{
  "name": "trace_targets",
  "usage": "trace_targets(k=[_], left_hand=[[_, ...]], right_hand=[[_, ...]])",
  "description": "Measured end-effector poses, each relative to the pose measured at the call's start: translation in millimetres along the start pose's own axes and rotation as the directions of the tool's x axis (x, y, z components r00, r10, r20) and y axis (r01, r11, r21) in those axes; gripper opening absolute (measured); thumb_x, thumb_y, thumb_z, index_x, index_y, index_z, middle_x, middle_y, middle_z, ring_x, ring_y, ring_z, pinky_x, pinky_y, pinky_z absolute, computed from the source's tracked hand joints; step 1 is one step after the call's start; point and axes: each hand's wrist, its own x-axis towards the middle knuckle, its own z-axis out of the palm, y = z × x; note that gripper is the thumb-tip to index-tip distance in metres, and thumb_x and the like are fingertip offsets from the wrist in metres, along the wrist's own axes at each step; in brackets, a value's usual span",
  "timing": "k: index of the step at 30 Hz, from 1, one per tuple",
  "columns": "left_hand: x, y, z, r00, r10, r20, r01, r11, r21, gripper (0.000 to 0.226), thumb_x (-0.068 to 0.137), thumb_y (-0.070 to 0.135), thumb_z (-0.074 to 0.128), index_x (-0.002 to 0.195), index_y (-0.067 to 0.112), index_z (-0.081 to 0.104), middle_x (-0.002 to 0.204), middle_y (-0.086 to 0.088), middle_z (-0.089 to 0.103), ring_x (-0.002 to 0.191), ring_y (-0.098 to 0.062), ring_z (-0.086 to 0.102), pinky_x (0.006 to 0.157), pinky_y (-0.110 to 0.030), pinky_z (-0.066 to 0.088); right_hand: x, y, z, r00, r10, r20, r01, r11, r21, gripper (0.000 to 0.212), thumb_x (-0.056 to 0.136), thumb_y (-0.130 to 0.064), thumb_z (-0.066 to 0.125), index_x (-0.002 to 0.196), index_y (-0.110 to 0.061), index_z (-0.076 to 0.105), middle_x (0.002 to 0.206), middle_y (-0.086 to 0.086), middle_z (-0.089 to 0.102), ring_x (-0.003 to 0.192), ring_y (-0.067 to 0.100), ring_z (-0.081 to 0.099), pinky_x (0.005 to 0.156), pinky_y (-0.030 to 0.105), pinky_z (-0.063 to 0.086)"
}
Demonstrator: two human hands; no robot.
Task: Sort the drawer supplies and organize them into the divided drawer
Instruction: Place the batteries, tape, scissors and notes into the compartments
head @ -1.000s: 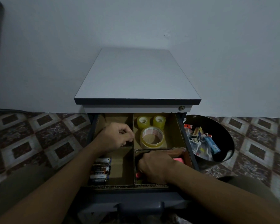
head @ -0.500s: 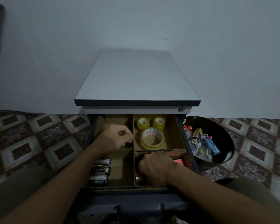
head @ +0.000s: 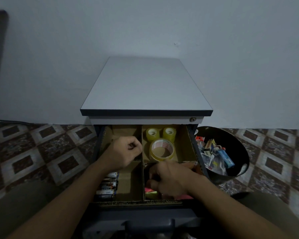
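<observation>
The drawer (head: 136, 202) stood open toward the near side, split by cardboard dividers (head: 142, 133) into four bays. The batteries (head: 109, 185) lay in the near-left bay against its left wall, long axes running left to right, with bare cardboard to their right. In the far-right bay a large tape roll (head: 161, 150) lay flat, hole up, near two small rolls (head: 153, 134). The left hand (head: 123, 152) hung over the far-left bay, grip clenched beside the centre divider; whether it held anything I could not tell. The right hand (head: 171, 181), blurred, covered the near-right bay over a pink pad (head: 149, 189), its grip unclear. A black bin (head: 238, 152) of loose supplies stood right of the drawer.
</observation>
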Motion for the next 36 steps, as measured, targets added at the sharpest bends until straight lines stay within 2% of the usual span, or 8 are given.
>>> trace_targets(k=[4, 10, 16, 18, 20, 25, 28, 36], left_hand=[[0, 12, -3, 0.999, -0.044, -0.013, 0.045, 0.998, 0.036, 0.006, 0.096, 0.021, 0.064, 0.095, 0.026, 0.068, 0.069, 0.012, 0.066, 0.062, 0.003, 0.06, 0.053, -0.01, 0.042], [-3, 37, -19, 0.994, -0.049, 0.097, 0.02, 0.96, 0.28, 0.042, 0.094, 0.038, 0.063, 0.134, 0.033, 0.053, 0.13, 0.006, 0.057, 0.117, -0.011, 0.055, 0.097, -0.036, 0.05], [-43, 53, -25, 0.93, -0.131, 0.344, -0.029, 0.906, 0.422, 0.08, 0.091, 0.051, 0.063, 0.155, 0.039, 0.017, 0.162, 0.011, 0.02, 0.146, -0.014, 0.025, 0.117, -0.041, 0.03], [-61, 52, -22, 0.896, -0.172, 0.409, -0.03, 0.896, 0.443, 0.089, 0.089, 0.055, 0.064, 0.156, 0.041, 0.007, 0.165, 0.012, 0.006, 0.151, -0.015, 0.012, 0.121, -0.044, 0.025], [-76, 50, -20, 0.844, -0.221, 0.489, -0.039, 0.883, 0.468, 0.104, 0.083, 0.064, 0.067, 0.155, 0.043, -0.005, 0.164, 0.017, -0.01, 0.152, -0.014, -0.002, 0.123, -0.045, 0.016], [-91, 42, -21, 0.694, -0.335, 0.637, -0.056, 0.857, 0.512, 0.129, 0.069, 0.063, 0.08, 0.148, 0.054, -0.022, 0.155, 0.021, -0.036, 0.144, -0.013, -0.031, 0.121, -0.051, -0.005], [-90, 37, -18, 0.717, -0.302, 0.628, -0.117, 0.836, 0.536, 0.132, 0.069, 0.06, 0.082, 0.147, 0.054, -0.024, 0.153, 0.02, -0.04, 0.143, -0.015, -0.036, 0.119, -0.049, -0.011], [-88, 37, -18, 0.788, -0.193, 0.585, -0.263, 0.754, 0.602, 0.131, 0.069, 0.06, 0.08, 0.152, 0.046, -0.02, 0.152, 0.023, -0.041, 0.142, -0.009, -0.038, 0.121, -0.046, -0.01]], right_hand=[[-8, 0, -6, 0.993, 0.041, -0.114, -0.026, 0.991, 0.133, 0.017, 0.097, -0.033, 0.056, 0.093, -0.02, 0.066, 0.085, 0.001, 0.067, 0.075, 0.011, 0.065, 0.07, 0.037, 0.059], [-22, 7, -15, 0.903, 0.066, -0.426, 0.013, 0.984, 0.18, 0.013, 0.091, -0.045, 0.058, 0.097, -0.033, 0.059, 0.099, -0.014, 0.061, 0.092, 0.001, 0.056, 0.078, 0.029, 0.053], [-48, 3, -17, 0.953, 0.109, -0.282, -0.042, 0.971, 0.235, 0.065, 0.081, -0.059, 0.068, 0.136, -0.041, 0.038, 0.132, -0.016, 0.043, 0.117, 0.001, 0.044, 0.09, 0.016, 0.039], [-58, -3, -14, 0.976, 0.095, -0.195, -0.042, 0.964, 0.261, 0.07, 0.078, -0.058, 0.073, 0.135, -0.045, 0.034, 0.134, -0.017, 0.04, 0.119, 0.0, 0.042, 0.092, 0.016, 0.039], [-66, -7, -9, 0.99, 0.076, -0.121, -0.05, 0.977, 0.208, 0.085, 0.072, -0.059, 0.076, 0.14, -0.047, 0.028, 0.142, -0.019, 0.035, 0.132, 0.005, 0.032, 0.109, 0.031, 0.035], [-77, -14, 9, 0.988, 0.121, 0.094, -0.12, 0.993, -0.017, 0.127, 0.065, -0.054, 0.084, 0.154, -0.041, -0.006, 0.162, -0.015, 0.001, 0.15, 0.015, -0.003, 0.122, 0.051, 0.008], [-76, -13, 19, 0.989, 0.113, 0.092, -0.105, 0.991, -0.086, 0.129, 0.066, -0.052, 0.083, 0.155, -0.039, -0.01, 0.164, -0.013, -0.004, 0.15, 0.017, -0.004, 0.122, 0.051, 0.006], [-77, -9, 22, 0.998, 0.041, -0.042, -0.043, 0.998, -0.035, 0.117, 0.067, -0.049, 0.083, 0.157, -0.032, 0.01, 0.158, -0.01, 0.021, 0.144, 0.012, 0.021, 0.119, 0.036, 0.024]])
